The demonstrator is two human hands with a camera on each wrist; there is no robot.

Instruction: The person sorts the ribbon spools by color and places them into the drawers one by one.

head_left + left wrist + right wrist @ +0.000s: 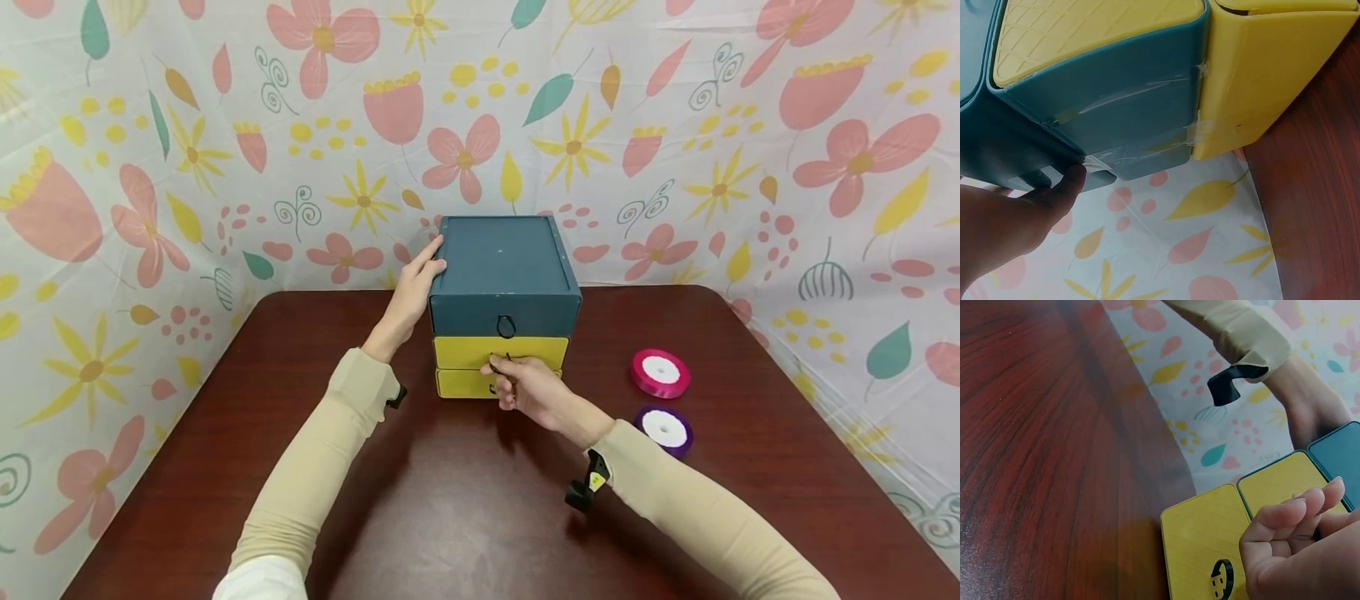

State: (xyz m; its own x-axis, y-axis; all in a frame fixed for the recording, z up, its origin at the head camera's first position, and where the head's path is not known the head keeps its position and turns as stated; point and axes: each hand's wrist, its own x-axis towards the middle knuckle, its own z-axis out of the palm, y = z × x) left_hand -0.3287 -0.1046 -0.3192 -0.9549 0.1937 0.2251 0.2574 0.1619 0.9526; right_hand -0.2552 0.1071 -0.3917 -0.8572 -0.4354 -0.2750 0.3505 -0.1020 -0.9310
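The right hand [536, 392] pinches with thumb and forefinger brought together at the small black loop [507, 357] on the middle drawer [461, 352], its other fingers curled in; the loop is mostly hidden, so how much of it is caught I cannot tell. The left hand [411, 292] lies along the upper left side of the drawer stack [498, 258], fingers extended, the thumb pressing the side wall in the left wrist view. The stack stands near the far edge of the table [465, 508], about midway between its left and right edges.

Any pull on this loop would best run level and straight toward the near edge, since a sideways tug could jam the drawer in its shell. The left hand's pressure should match it: firm enough to stop a light stack sliding or tipping, gentle enough not to bow the wall. The curled fingers need to clear the bottom drawer's loop [1230, 575], just below.

The shells look like thin board or plastic, smooth and square-edged, dark blue-green above and yellow at the bottom. The middle front has a quilted diamond texture, and clear tape [1160, 145] crosses the side in wrinkled strips. Toward the table's right edge lie two flat, round rolls of ribbon, pink [661, 372] and purple [666, 430], with white centres. The tabletop is glossy, reddish-brown, wood-grained.
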